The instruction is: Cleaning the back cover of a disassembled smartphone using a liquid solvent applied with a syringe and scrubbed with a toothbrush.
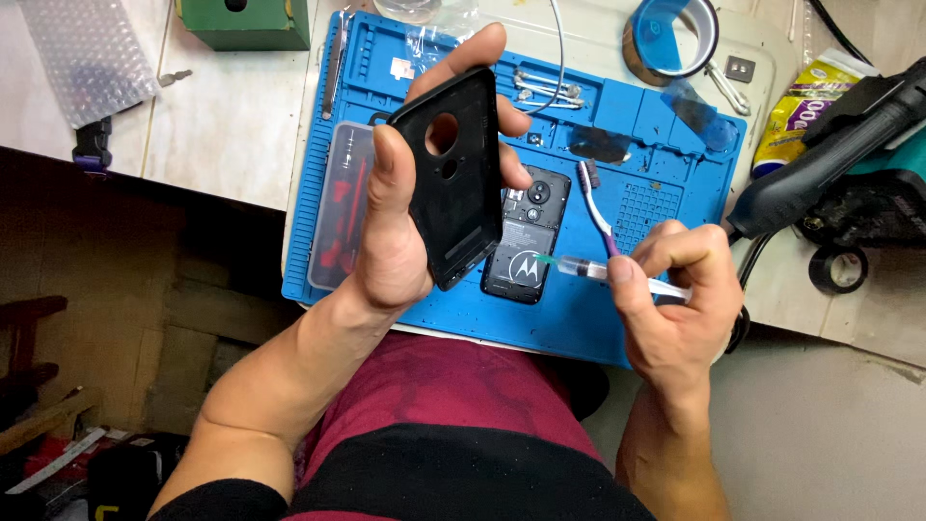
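The left hand [400,227] gripped the black plastic phone back cover [455,174] tilted above the blue silicone mat's [579,328] front edge, exposing its inner face to the clear syringe [617,275] pinched in the right hand [675,299].

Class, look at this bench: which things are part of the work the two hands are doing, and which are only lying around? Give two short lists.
In use:
left hand gripping the black back cover
right hand holding the syringe
opened phone on the blue mat

Lying about:
toothbrush
tape roll
red tool case
black handheld tool
green box
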